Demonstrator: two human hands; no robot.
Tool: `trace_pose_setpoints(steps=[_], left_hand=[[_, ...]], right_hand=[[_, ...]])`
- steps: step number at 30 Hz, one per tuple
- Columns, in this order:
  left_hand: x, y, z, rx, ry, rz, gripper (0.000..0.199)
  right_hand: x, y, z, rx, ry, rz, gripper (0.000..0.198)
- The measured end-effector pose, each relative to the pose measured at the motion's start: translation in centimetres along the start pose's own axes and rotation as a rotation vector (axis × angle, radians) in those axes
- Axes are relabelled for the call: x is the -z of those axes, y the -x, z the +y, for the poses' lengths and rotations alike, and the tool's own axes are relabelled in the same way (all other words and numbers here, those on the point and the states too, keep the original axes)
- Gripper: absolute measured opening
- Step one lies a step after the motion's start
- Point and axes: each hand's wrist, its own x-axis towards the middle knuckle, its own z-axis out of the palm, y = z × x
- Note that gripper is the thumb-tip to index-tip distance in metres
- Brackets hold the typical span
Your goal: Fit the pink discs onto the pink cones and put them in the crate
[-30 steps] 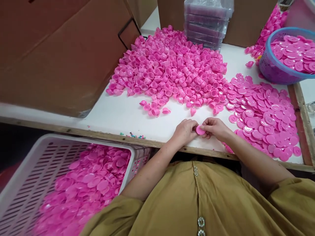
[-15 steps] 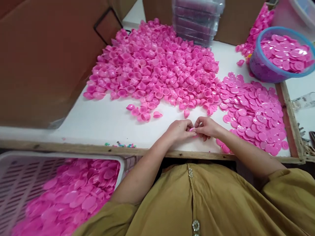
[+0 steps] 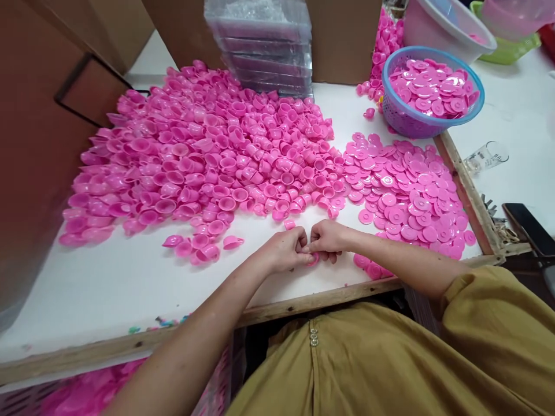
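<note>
My left hand (image 3: 286, 249) and my right hand (image 3: 332, 239) meet just above the white tabletop, near its front edge. Both are closed, fingertips pinched around a small pink plastic piece (image 3: 313, 260). Only its curved rim shows below the fingers, so I cannot tell whether it is a cup or a disc. Beyond the hands spreads a big heap of pink toy cups (image 3: 225, 156), with one loose cup (image 3: 289, 224) just past my fingers. Flat round pink discs (image 3: 407, 196) lie scattered to the right, a few beside my right wrist.
A wooden rim (image 3: 312, 301) edges the table. At the back stand wrapped clear packs (image 3: 264, 52) and cardboard (image 3: 342, 40). A blue basket (image 3: 392, 110) of discs, a drinking glass (image 3: 488, 157) and a phone (image 3: 529, 228) are at right. A crate (image 3: 221, 375) is below the table.
The view has swung right, so the table contents appear further left and the glass and phone have come into view. Both hands stay together on the pink piece.
</note>
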Motion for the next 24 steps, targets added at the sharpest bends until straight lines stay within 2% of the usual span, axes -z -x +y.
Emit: trace_pose_setpoints(steps=[5, 9, 11, 14, 16, 18, 20, 22, 24], left_hand=[[-0.4, 0.0, -0.3, -0.013, 0.124, 0.018, 0.040], [-0.8, 0.7, -0.1, -0.042, 0.114, 0.081, 0.038], [-0.9, 1.1, 0.0, -0.064, 0.048, 0.113, 0.035], [-1.5, 1.8, 0.0, -0.123, -0.100, 0.192, 0.030], [-2.4, 2.1, -0.1, -0.159, -0.169, 0.231, 0.025], [-3.7, 2.4, 0.0, -0.192, -0.198, 0.268, 0.021], [-4.9, 2.9, 0.2, -0.229, -0.211, 0.332, 0.020], [-5.4, 4.1, 0.1, -0.252, -0.219, 0.393, 0.019], [-4.8, 6.7, -1.0, -0.213, -0.204, 0.440, 0.018]], right_hand=[[-0.1, -0.2, -0.4, -0.018, -0.022, -0.033, 0.026], [0.1, 1.0, 0.2, 0.099, -0.065, 0.051, 0.022], [1.2, 2.3, 1.2, 0.137, 0.005, 0.243, 0.018], [3.9, 4.8, 3.2, 0.125, 0.359, 0.654, 0.010], [5.5, 6.1, 4.6, 0.074, 0.602, 0.762, 0.016], [6.5, 6.9, 5.8, 0.015, 0.736, 0.777, 0.027], [6.7, 7.1, 6.7, -0.002, 0.785, 0.764, 0.030], [6.6, 6.9, 7.2, 0.049, 0.795, 0.740, 0.026], [6.3, 6.5, 7.5, 0.140, 0.760, 0.709, 0.018]])
